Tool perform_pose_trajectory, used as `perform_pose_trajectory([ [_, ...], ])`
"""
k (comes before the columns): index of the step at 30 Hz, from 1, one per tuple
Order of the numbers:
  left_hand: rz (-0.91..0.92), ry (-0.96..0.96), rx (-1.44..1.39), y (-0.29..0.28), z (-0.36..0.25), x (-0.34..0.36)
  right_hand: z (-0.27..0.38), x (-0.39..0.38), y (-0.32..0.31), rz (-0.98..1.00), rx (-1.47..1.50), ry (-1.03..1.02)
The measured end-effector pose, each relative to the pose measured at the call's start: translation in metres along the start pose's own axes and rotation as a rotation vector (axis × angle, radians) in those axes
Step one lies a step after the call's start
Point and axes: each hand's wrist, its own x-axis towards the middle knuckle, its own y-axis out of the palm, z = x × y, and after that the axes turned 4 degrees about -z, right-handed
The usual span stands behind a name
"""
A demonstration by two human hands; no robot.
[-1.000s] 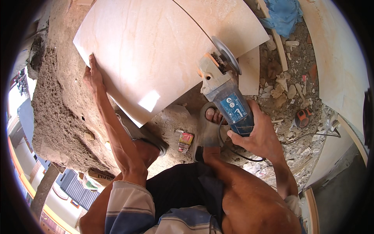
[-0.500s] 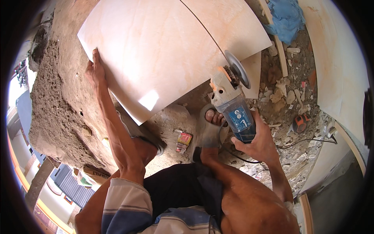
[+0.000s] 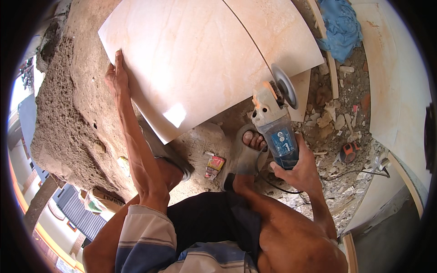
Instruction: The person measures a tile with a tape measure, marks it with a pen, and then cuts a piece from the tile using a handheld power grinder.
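Note:
My left hand (image 3: 117,79) grips the left edge of a large cream, marble-look tile (image 3: 182,68), with a finger lying along its top face. A dark straight line (image 3: 248,34) runs across the tile to its near edge. In my right hand (image 3: 300,166) is an angle grinder (image 3: 275,123), its dark blue body wrapped by my fingers and thumb. The grinder's round grey disc (image 3: 284,86) stands on edge at the near end of the line. I cannot tell whether the disc touches the tile or spins.
A second tile piece (image 3: 300,91) lies beneath. Rubble, a tape measure (image 3: 349,152), a crumpled blue plastic sheet (image 3: 341,29) and a wooden strip (image 3: 334,79) lie right. The grinder's black cord (image 3: 280,187) trails by my sandalled right foot (image 3: 248,157). A small red packet (image 3: 214,166) lies between my feet.
The whole view has turned slightly, shifting most things a little rightward. Both hands keep their grips, and the grinder stays at the same end of the line.

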Motion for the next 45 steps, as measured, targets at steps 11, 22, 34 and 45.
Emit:
perform_pose_trajectory([
  [11,-0.004,-0.012,-0.004,0.001,0.002,0.000,0.022,0.020,0.006,-0.011,0.030,0.001],
  [22,0.050,-0.008,-0.002,0.000,0.005,0.006,0.023,0.021,0.006,-0.026,0.035,-0.041],
  [34,0.040,-0.035,-0.014,-0.002,-0.003,-0.002,0.029,0.023,0.008,-0.012,0.099,0.025],
  [45,0.012,-0.001,0.002,0.002,0.004,0.005,0.048,0.054,0.016,-0.046,-0.078,-0.064],
])
